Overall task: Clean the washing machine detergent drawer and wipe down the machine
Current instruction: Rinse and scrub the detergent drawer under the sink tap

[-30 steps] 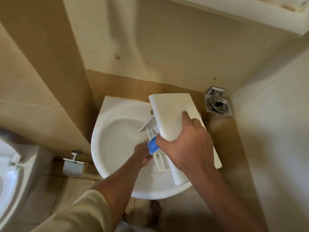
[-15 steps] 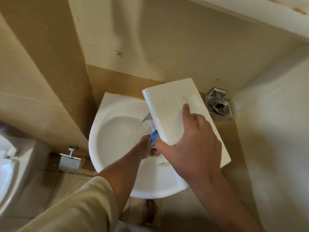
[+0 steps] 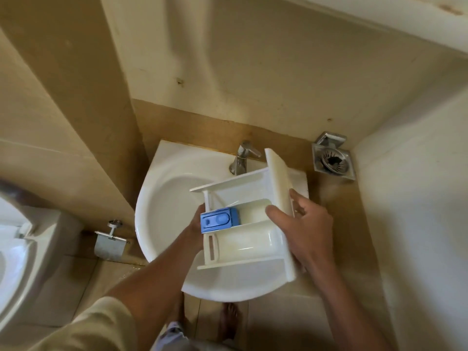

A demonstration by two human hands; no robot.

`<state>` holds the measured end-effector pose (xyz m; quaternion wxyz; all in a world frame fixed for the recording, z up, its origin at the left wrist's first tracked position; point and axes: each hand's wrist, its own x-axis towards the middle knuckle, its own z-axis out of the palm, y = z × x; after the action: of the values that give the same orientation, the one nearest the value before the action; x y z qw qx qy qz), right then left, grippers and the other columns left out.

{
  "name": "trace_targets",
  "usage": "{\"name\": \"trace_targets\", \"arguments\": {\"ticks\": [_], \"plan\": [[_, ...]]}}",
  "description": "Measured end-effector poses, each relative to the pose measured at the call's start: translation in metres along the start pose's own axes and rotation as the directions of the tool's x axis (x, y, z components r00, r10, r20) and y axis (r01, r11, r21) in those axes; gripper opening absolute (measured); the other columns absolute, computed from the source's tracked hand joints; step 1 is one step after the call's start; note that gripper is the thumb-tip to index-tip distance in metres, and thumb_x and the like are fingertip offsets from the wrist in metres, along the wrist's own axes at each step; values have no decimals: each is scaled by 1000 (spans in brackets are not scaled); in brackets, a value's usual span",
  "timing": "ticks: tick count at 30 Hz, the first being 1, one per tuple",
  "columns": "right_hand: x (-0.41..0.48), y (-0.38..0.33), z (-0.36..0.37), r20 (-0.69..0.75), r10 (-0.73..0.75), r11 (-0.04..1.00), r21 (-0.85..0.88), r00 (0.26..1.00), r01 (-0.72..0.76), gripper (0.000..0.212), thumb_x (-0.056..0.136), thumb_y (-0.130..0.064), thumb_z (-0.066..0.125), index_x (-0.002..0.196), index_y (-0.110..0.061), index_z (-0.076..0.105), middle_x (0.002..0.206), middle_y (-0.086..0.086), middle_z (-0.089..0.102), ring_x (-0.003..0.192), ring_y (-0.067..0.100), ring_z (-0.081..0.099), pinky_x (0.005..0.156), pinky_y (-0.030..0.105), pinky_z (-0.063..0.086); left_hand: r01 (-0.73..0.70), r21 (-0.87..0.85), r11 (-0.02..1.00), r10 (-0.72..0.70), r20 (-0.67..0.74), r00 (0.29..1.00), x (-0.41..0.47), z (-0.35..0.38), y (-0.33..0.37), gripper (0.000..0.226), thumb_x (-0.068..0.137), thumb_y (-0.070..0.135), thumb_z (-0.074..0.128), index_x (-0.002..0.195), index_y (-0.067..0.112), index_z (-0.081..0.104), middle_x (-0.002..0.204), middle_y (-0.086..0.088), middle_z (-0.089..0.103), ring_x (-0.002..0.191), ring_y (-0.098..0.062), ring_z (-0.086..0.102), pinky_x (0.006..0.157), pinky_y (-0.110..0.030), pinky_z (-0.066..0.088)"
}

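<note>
The drawer (image 3: 253,239) is held over the sink (image 3: 162,198), open side up, with its front panel to the right. The right hand (image 3: 306,231) grips that panel, thumb inside a compartment and fingers curled behind. The left hand (image 3: 196,226) holds the rear end, its fingers mostly hidden by the blue insert (image 3: 216,220). This looks like the rinsing step, not yet begun, as no water shows at the tap (image 3: 241,158). Next, one hand must free itself to open the tap while the other steadies the drawer.

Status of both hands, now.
Left hand: holds the rear end of the detergent drawer, fingers mostly hidden behind it.
Right hand: grips the drawer's front end, thumb inside.
</note>
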<state>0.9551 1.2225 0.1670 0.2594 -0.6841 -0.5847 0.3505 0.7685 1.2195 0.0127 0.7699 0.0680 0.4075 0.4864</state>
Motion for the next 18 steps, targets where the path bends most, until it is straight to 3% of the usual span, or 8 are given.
{"name": "trace_targets", "arguments": {"ticks": [2,4,6,8,10,13,15,18], "plan": [[13,19,-3,133,52,986,149,990,-72,47,75,-36,79,121,-31,70,101,-11,76,86,13,73,78,41,63,55,-87,995,-62,-80,995,-4,-8,7,40,63,43,88,71,7,73,53,-7,68,44,-18,67,47,-25,55],[24,32,-2,268,74,959,246,961,-143,26,86,-21,72,110,-30,75,96,-5,78,85,18,75,76,39,63,126,-228,966,-130,-4,992,-14,-19,8,58,90,60,56,92,6,76,80,-16,74,71,-31,72,68,-38,60],[37,47,3,334,125,931,287,934,-227,21,90,-15,67,106,-21,77,95,3,78,81,22,74,73,36,60,91,-266,960,-99,-16,995,-25,-27,8,84,85,79,44,117,7,72,113,-24,72,103,-43,68,90,-55,55],[46,63,12,392,193,880,336,899,-336,24,84,-22,70,102,-8,76,98,14,75,81,27,71,76,37,56,-3,-211,977,-3,-28,1000,-43,-24,10,90,79,83,44,131,12,65,129,-23,66,121,-45,60,105,-62,44],[53,80,25,452,237,856,321,860,-405,43,75,-35,74,103,-3,72,107,18,73,92,30,70,88,41,52,-71,14,997,72,-69,995,-55,-18,11,67,86,65,52,131,16,63,125,-18,70,116,-38,66,101,-56,49],[62,87,42,528,258,855,266,809,-446,43,85,-48,69,120,-24,69,125,-8,66,117,14,59,105,33,41,-39,240,970,95,-226,970,-60,-16,13,51,80,24,74,128,10,64,109,-17,75,92,-33,74,80,-46,60],[72,84,50,579,239,876,218,779,-431,61,88,-58,65,138,-24,58,131,-15,58,127,9,50,110,29,34,8,221,975,64,-316,947,-64,-21,12,47,77,17,76,123,7,66,101,-19,76,83,-34,73,75,-46,60],[91,82,63,661,232,927,72,713,-369,84,84,-70,61,147,-15,48,150,-3,49,140,17,43,118,37,31,7,169,986,63,-403,913,-72,-29,7,36,83,15,72,118,8,67,98,-20,76,83,-36,71,71,-46,60]]}}
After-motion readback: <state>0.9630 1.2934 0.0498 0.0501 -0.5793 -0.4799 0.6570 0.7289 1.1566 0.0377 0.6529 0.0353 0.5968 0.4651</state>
